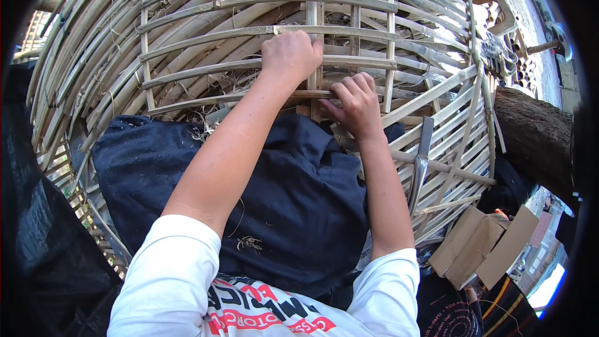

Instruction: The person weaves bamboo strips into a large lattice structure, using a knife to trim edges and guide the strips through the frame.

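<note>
A bamboo lattice frame (268, 1) of curved crosswise slats and straight uprights lies in front of me. Over its middle, my left hand (290, 56) is closed in a fist by the central upright strip (314, 6); what it holds is hidden. Lower and to the right, my right hand (359, 103) curls its fingers over the nearest crosswise bamboo slat (306, 94), with the thumb on the near side. Dark cloth (299, 181) covers my lap below the frame.
Loose split bamboo strips (93, 43) bundle at the left. A long, flat metal tool like a knife (421, 162) rests on slats at the right. Beyond are an open cardboard box (471, 243) and a thick log (536, 131). Black sheeting (50, 237) hangs at the left.
</note>
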Tool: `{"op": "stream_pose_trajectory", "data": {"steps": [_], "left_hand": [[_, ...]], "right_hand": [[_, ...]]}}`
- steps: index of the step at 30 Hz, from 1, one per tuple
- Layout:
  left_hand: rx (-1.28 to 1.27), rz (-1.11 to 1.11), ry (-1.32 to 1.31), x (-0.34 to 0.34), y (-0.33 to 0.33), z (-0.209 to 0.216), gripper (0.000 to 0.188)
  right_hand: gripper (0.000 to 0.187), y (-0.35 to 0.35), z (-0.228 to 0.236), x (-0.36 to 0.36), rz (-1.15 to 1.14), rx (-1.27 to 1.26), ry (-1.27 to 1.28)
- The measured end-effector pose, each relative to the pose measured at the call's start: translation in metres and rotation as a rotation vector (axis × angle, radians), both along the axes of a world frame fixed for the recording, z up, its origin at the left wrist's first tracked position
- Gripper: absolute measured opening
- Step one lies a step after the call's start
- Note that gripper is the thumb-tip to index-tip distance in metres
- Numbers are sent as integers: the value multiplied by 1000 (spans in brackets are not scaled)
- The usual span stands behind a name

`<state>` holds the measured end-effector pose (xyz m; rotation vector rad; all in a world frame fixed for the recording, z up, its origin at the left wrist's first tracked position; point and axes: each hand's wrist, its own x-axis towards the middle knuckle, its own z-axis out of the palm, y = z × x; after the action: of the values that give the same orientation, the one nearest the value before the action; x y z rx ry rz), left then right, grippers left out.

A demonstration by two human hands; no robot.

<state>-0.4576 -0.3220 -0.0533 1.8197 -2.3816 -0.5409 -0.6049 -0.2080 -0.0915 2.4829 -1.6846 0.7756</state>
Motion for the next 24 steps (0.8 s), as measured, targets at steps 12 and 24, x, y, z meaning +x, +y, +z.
{"op": "stream_pose_trajectory", "data": {"steps": [12,24], "left_hand": [[-34,48,2,-3,2,1,41],[-11,59,-8,-10,6,1,42]], "right_hand": [[30,-3,1,3,-27,-60,70],[29,1,4,-4,-38,-18,79]]}}
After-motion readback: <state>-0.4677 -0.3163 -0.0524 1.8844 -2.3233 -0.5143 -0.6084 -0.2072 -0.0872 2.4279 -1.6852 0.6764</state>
